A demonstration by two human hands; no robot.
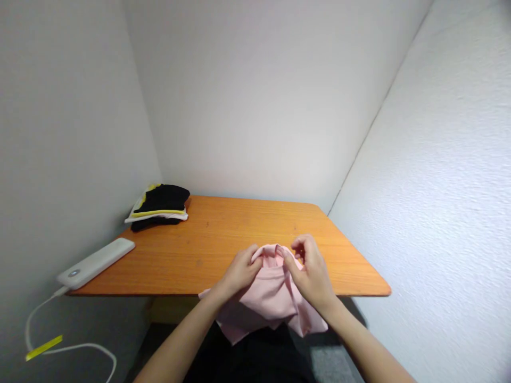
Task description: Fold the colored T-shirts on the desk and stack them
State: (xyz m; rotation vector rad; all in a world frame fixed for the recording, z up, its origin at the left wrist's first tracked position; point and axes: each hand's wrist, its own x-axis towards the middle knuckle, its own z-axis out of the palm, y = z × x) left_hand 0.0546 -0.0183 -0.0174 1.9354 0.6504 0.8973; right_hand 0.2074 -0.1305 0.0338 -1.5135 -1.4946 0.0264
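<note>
A pink garment (268, 298) hangs over the near edge of the orange wooden table (223, 239), its lower part drooping toward my lap. My left hand (239, 270) pinches the garment's top edge on the left, fingers closed on the cloth. My right hand (309, 268) grips the same bunched top edge on the right, thumb and fingers closed on the fabric. The two hands are close together, just above the table's front edge.
A folded stack of black, white and yellow clothes (159, 206) lies at the table's far left corner. A white power bank (96, 263) rests on the left front edge, its white cable (67, 348) trailing down. White walls enclose the table on three sides.
</note>
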